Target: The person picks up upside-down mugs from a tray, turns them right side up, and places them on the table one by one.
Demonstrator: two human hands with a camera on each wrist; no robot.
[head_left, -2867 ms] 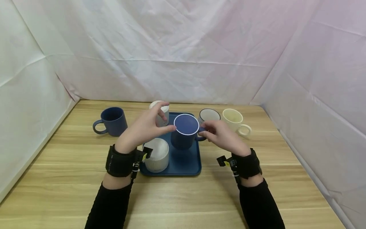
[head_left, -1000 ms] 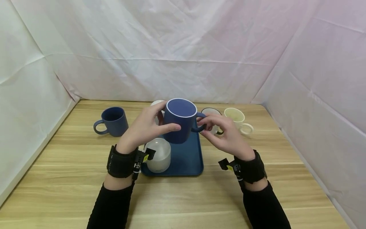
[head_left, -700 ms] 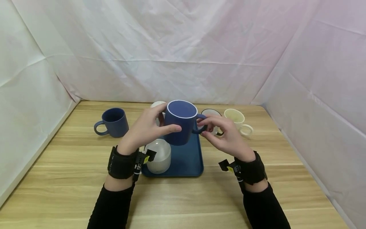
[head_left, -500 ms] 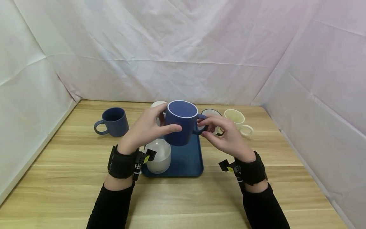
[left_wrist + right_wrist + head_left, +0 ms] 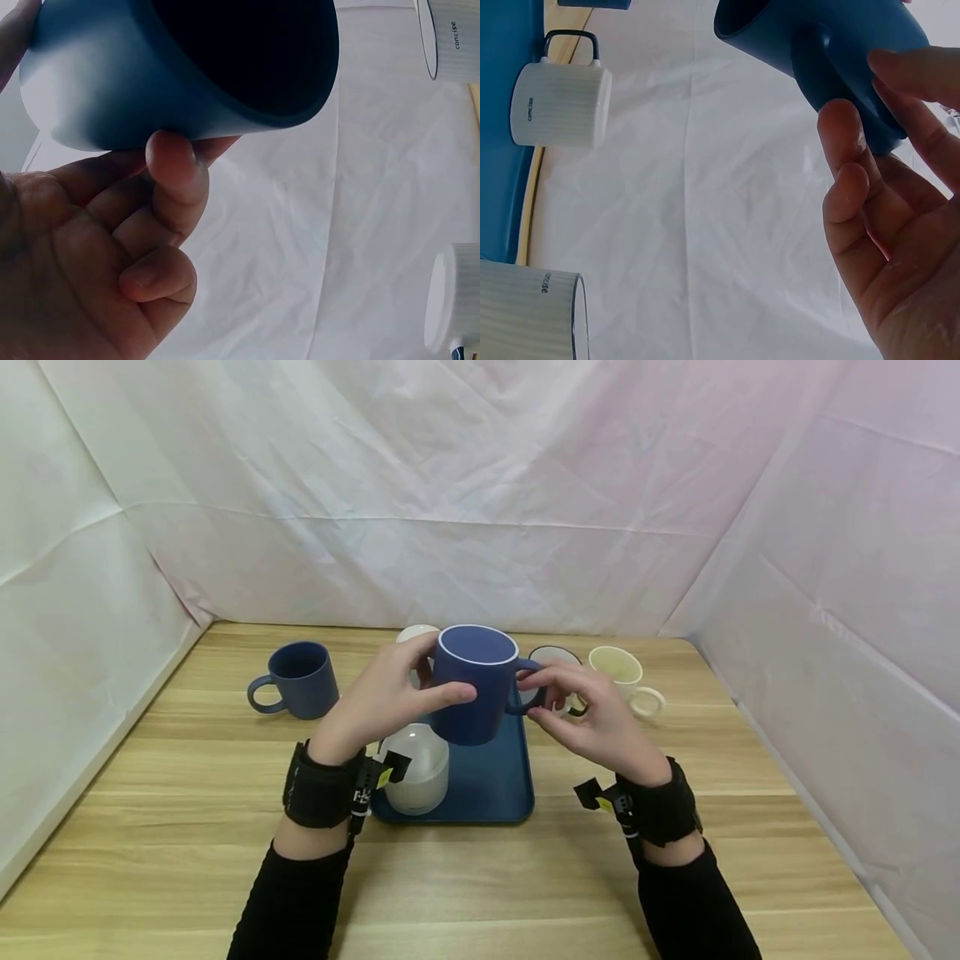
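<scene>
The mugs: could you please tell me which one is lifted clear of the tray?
The blue mug with the white rim, held by both hands above the tray; the other mugs stand on tray or table.

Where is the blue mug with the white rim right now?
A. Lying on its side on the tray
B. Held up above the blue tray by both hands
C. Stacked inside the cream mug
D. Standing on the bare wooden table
B: the blue mug is off the blue tray, with the left hand round its body and the right hand at its handle.

Small grey word "concise" reads on the white ribbed ceramic mug (image 5: 455, 39); same print on the handled one (image 5: 559, 105). Other print illegible.
</scene>
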